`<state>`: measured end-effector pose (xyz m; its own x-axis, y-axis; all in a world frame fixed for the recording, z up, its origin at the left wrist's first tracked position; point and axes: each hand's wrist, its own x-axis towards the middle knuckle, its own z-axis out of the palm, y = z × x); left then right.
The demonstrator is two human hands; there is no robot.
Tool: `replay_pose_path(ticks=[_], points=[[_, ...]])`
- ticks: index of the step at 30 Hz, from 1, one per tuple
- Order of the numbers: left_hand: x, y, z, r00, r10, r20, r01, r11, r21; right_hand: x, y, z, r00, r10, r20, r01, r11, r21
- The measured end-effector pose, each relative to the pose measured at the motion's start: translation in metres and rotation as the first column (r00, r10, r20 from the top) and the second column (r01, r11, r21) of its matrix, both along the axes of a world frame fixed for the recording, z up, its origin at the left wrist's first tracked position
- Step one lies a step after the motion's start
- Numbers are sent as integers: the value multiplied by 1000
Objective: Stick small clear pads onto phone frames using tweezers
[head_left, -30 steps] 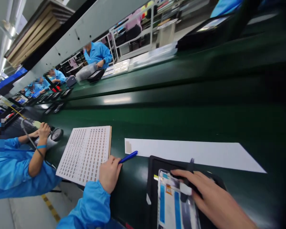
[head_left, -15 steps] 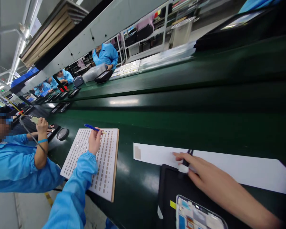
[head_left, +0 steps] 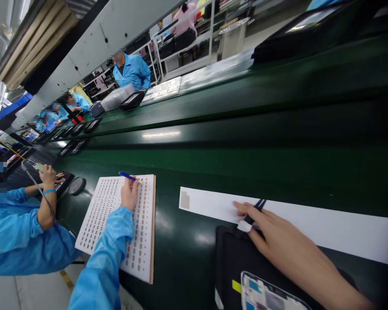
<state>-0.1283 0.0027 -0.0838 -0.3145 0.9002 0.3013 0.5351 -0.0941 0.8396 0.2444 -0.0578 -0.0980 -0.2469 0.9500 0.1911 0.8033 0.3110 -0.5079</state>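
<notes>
My left hand (head_left: 129,196) is closed around a blue pen-like stick (head_left: 126,175) with a pale tip, over a white sheet (head_left: 97,206) with rows of small grey-brown pieces. The sheet rests on a brown board. My right hand (head_left: 278,237) grips black tweezers (head_left: 260,204) with a white piece (head_left: 245,226) on their lower end. Its index finger reaches onto a long white strip (head_left: 213,201), which bears a grey-beige patch (head_left: 185,200) at its left end. Below that hand lies a black tray (head_left: 224,262) holding an opened phone (head_left: 265,297) with exposed inner parts.
The green bench (head_left: 177,254) runs along a raised ledge. At left, a co-worker (head_left: 16,232) in blue sits close to the sheet, near a round grey dish (head_left: 76,185). Black trays (head_left: 73,147) and a white panel (head_left: 161,90) lie farther back.
The view has shifted, so the sheet and co-worker appear farther left and the phone lower. Both hands keep their grips, the left still over the sheet and the right still at the strip.
</notes>
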Motion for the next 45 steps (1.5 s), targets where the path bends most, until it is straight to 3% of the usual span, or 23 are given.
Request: replay_pose_path(ticks=[13,17,20,23,26,29,31,36,45], points=[[8,-2,13,970,49,239,-92,981,174,-2,-1,9,1000,25,-7,-25,1000,15],[42,-20,22,960,-37,279,-14,984,178,-5,-3,15,999,21,-37,-21,1000,-7],[87,-47,33,934,-182,309,143,979,145,-8,-8,24,984,-37,-176,37,999,-5],[130,-72,47,886,-340,317,311,940,138,-10,-24,37,862,-103,-496,108,994,-18],[160,-87,53,845,-474,248,448,880,157,-15,-50,49,629,-150,-763,109,989,-105],[178,-94,49,788,-606,107,563,780,273,-20,-72,54,425,-213,-880,98,977,-190],[185,-96,43,757,-653,15,608,713,351,-23,-79,53,345,-251,-904,120,967,-223],[186,-96,31,727,-677,-117,663,646,378,-27,-81,43,319,-293,-902,166,954,-251],[186,-96,26,718,-686,-117,675,647,355,-29,-81,41,356,-274,-893,172,959,-226]])
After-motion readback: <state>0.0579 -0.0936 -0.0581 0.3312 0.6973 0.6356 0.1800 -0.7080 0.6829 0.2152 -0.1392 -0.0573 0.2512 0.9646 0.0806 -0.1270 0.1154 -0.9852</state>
